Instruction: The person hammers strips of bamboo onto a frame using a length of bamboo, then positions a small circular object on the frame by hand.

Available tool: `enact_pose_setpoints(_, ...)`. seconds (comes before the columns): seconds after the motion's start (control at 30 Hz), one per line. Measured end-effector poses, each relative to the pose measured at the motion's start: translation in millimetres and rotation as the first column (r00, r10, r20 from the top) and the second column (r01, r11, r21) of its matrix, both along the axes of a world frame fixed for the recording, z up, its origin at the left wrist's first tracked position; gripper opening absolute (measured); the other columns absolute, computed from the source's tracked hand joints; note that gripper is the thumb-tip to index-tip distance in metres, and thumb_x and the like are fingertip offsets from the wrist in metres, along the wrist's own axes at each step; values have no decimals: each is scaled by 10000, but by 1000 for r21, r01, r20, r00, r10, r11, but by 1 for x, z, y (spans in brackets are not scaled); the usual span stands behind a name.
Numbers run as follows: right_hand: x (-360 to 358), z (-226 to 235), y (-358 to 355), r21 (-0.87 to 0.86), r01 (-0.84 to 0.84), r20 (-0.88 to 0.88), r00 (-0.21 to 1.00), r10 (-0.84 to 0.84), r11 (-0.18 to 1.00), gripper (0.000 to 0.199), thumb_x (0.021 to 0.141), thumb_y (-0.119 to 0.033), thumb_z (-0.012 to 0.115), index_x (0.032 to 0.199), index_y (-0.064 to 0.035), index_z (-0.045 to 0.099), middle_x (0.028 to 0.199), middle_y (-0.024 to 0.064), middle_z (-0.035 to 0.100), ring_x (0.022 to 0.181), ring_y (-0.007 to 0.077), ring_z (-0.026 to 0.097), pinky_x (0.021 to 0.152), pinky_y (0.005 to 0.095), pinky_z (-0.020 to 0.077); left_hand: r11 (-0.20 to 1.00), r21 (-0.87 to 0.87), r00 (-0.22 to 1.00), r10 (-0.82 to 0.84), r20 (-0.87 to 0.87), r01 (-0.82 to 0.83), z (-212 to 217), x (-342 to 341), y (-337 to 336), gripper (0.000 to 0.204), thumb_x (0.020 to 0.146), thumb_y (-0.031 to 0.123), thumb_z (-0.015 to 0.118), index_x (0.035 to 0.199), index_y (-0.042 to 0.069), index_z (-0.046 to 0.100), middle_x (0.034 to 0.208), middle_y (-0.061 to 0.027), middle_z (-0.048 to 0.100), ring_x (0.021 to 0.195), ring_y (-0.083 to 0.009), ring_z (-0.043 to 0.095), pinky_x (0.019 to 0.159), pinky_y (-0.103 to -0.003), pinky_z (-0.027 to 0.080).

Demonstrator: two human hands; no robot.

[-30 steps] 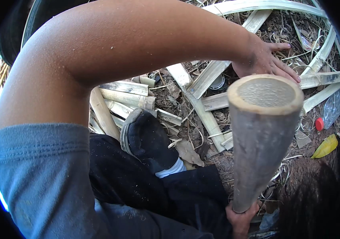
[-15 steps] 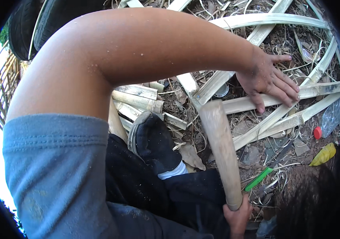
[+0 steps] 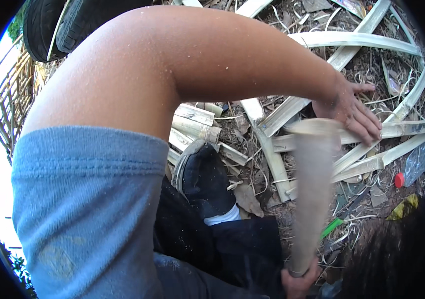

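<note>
My left hand lies open with fingers spread, pressing on crossed split bamboo strips on the ground at the right. Its thumb side is partly hidden behind a thick wooden club, blurred by motion. My right hand, low in the view, is closed around the club's lower end. The club stands nearly upright in the picture, its broad top over a bamboo strip beside my left hand; I cannot tell if it touches. Below the strips lies a knife with a green handle.
Cut bamboo pieces lie near a black shoe. A clear plastic bottle with a red cap and a yellow leaf are at the right. Black tyres and a woven bamboo frame stand at the upper left.
My right hand has swung the club to the right, its top now over the strip close to my left hand. The left hand stays on the strips; the whole view has shifted slightly.
</note>
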State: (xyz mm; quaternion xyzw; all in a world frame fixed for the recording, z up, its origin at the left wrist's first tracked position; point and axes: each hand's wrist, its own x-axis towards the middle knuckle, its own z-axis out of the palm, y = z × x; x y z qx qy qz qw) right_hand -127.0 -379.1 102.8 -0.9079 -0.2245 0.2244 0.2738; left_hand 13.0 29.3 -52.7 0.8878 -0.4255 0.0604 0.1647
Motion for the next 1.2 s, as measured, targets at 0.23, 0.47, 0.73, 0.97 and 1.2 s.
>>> enact_pose_setpoints(0.23,9,-2,12,-217,-134,-141,984,105,967,656,593,-130,751,1185,23,514,1056,257,551,994,431,545,885,502,432,1000,16,1000,-3,-21,4,4,-1,-6,742,944,668,327,1536,246,181,1621,34,120,1496,-135,36,1109,-707,-24)
enact_pose_setpoints(0.47,-13,-31,-43,-107,56,-182,980,-75,993,536,591,-138,749,1071,-14,545,900,199,622,858,411,628,776,460,493,980,190,998,52,20,-55,21,8,-7,697,964,628,306,1539,255,180,1616,26,138,1492,-133,49,1134,-678,-40)
enact_pose_setpoints(0.73,18,16,62,-279,-199,-358,929,91,939,602,598,-117,728,1153,-4,527,880,193,634,843,389,631,786,469,491,991,121,998,55,-6,-53,14,0,-2,710,953,643,327,1534,258,192,1621,35,108,1493,-134,40,1130,-681,-47)
enact_pose_setpoints(0.97,-7,-27,-26,-41,209,-33,977,-210,977,608,596,-121,729,1141,43,518,926,196,621,922,405,608,836,461,477,992,119,999,39,8,-40,12,4,-4,694,953,648,321,1523,263,228,1613,45,150,1491,-129,74,1128,-688,-40)
enact_pose_setpoints(1.2,16,-5,25,-295,-226,-302,944,134,928,616,603,-134,733,1156,17,505,1008,241,592,1014,425,564,890,457,450,996,88,1000,14,21,-16,9,2,-7,729,957,637,335,1541,235,170,1625,45,96,1497,-134,7,1106,-701,-33)
